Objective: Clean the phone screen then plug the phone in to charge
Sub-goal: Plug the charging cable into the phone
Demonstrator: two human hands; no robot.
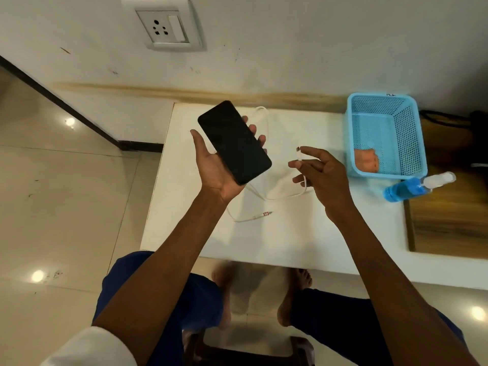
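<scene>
Left hand [214, 167] cradles phone [234, 142] (screen dark), fingers curled round it; right hand [320, 171] pinches cable [299, 158] end.

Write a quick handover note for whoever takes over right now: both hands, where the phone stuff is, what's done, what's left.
Left hand: holds the phone screen up above the table.
Right hand: fingers pinch the white cable near its small connector, aimed toward the phone.
Cable's other plug lies loose on the table.
Orange cloth in the blue basket; spray bottle beside it.
Left: connect cable to phone, then power from the wall socket.
</scene>
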